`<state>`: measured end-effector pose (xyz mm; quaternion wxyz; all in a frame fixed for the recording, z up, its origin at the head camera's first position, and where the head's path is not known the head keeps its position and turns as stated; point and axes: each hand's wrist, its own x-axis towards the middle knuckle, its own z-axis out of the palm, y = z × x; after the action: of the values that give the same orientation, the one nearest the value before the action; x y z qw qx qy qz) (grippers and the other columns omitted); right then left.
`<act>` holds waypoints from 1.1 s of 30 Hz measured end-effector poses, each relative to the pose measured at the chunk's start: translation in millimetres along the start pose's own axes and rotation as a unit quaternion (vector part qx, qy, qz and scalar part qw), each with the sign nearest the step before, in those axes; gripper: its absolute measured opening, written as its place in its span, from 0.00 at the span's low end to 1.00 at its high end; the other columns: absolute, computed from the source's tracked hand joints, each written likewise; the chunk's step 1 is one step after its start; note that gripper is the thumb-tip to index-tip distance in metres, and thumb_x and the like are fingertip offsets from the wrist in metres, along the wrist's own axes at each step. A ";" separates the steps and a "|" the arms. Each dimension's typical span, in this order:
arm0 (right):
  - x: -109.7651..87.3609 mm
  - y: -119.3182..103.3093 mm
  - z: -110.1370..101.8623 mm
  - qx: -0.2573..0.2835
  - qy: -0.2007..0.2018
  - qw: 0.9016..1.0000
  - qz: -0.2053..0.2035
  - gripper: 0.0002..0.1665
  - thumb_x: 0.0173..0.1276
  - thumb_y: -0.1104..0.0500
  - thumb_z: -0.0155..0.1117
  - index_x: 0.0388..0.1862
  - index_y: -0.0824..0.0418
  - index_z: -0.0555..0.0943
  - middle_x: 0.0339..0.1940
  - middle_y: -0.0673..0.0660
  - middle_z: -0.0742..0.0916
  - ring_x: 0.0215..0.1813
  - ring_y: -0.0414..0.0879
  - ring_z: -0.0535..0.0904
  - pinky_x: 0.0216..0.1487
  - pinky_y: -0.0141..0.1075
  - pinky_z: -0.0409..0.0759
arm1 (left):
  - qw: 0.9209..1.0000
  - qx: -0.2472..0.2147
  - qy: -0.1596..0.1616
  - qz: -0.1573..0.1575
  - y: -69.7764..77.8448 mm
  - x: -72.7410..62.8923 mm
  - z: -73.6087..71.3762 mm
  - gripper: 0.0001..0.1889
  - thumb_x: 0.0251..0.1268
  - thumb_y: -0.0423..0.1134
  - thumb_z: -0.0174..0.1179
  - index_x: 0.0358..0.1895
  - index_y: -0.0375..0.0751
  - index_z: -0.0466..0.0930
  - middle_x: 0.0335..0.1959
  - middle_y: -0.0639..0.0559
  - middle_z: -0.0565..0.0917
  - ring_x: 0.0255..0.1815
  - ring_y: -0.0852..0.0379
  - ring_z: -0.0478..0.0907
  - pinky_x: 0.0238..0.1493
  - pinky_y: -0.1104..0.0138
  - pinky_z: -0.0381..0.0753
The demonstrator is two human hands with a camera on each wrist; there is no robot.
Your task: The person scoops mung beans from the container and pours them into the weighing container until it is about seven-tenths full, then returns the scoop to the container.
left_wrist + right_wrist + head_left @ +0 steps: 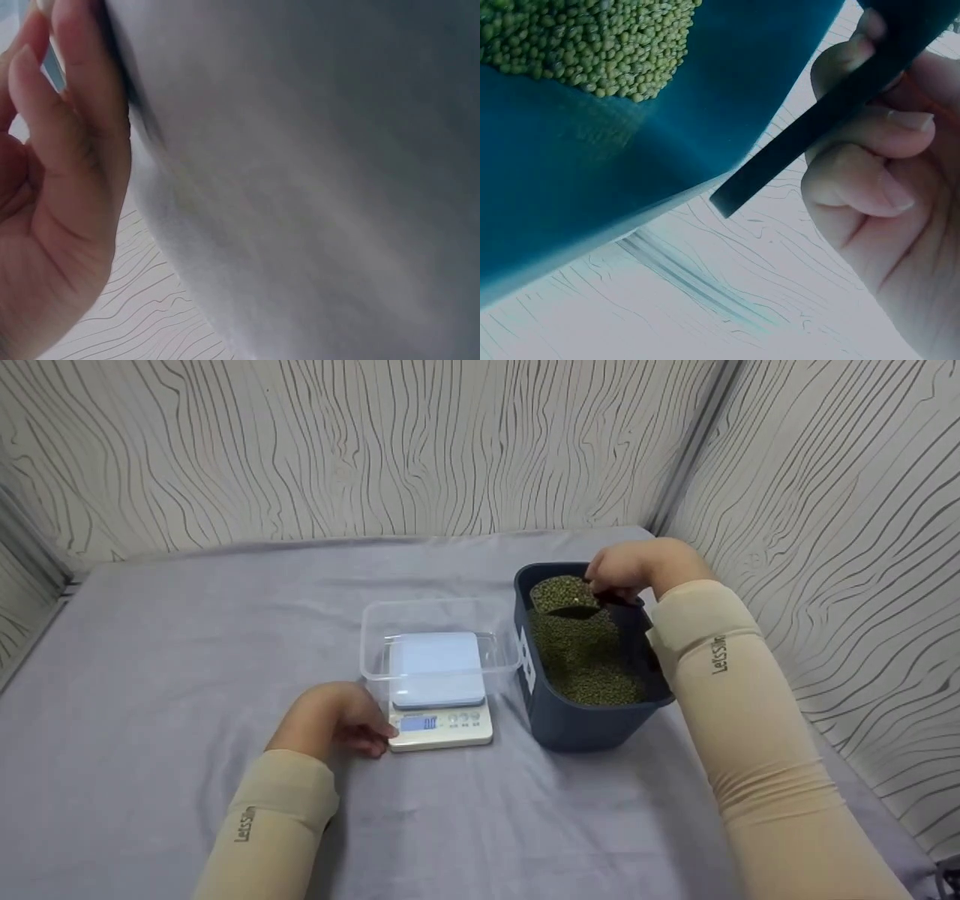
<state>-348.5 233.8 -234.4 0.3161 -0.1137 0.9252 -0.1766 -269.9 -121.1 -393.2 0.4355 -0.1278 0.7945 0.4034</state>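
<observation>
My right hand [626, 566] grips the black handle [802, 139] of a dark scoop [574, 612], fingers curled around it. The scoop is heaped with small green mung beans [562, 592] and hangs over the back part of a dark blue bin [592, 727], which holds more of the beans [600, 679]. At the front left corner of a white kitchen scale [437, 667], my left hand [337, 716] pinches the edge between its fingertips. The scale's display [418, 724] is lit and reads about 0.0. A clear plastic container [365, 641] sits on the scale's platform.
A grey-lilac cloth [187, 660] covers the table. Behind it and along the right stand white panels with wavy dark lines [375, 450]. The bin stands close to the right of the scale, and the clear container's right rim reaches near its wall.
</observation>
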 end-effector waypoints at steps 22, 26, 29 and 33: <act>19.7 -71.1 12.7 -0.010 -0.018 1.000 0.000 0.11 0.68 0.63 0.44 0.24 0.59 0.70 0.19 0.50 0.73 0.20 0.39 0.67 0.23 0.28 0.70 | 1.000 -0.004 -0.010 -0.013 7.1 1.2 3.7 0.07 0.56 0.36 0.64 0.28 0.34 0.81 0.20 0.50 0.81 0.19 0.64 0.77 0.23 0.77 0.77; 22.7 -74.8 16.6 -0.014 -0.014 1.000 0.010 0.14 0.67 0.63 0.45 0.21 0.58 0.69 0.14 0.49 0.70 0.16 0.39 0.63 0.18 0.27 0.64 | 1.000 -0.001 -0.012 -0.011 10.9 3.2 5.9 0.07 0.56 0.36 0.64 0.28 0.34 0.81 0.20 0.50 0.81 0.18 0.64 0.77 0.23 0.77 0.77; 25.3 -77.5 20.5 -0.014 -0.012 1.000 0.025 0.15 0.66 0.61 0.45 0.18 0.56 0.67 0.12 0.48 0.68 0.14 0.38 0.61 0.15 0.27 0.61 | 1.000 0.005 -0.009 -0.006 11.1 5.3 6.7 0.07 0.56 0.36 0.63 0.27 0.34 0.81 0.20 0.50 0.81 0.18 0.65 0.77 0.23 0.78 0.77; 28.1 -81.1 24.7 -0.009 -0.002 0.999 0.042 0.16 0.65 0.62 0.48 0.16 0.55 0.64 0.11 0.47 0.67 0.13 0.38 0.60 0.14 0.28 0.59 | 1.000 0.008 -0.009 -0.002 10.5 7.1 6.9 0.07 0.56 0.36 0.63 0.26 0.34 0.81 0.19 0.51 0.81 0.17 0.65 0.77 0.23 0.78 0.77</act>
<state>-346.8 144.5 -235.6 0.3242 -0.0780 0.9300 -0.1543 -275.9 -108.1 -395.2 0.4442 -0.1224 0.7936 0.3974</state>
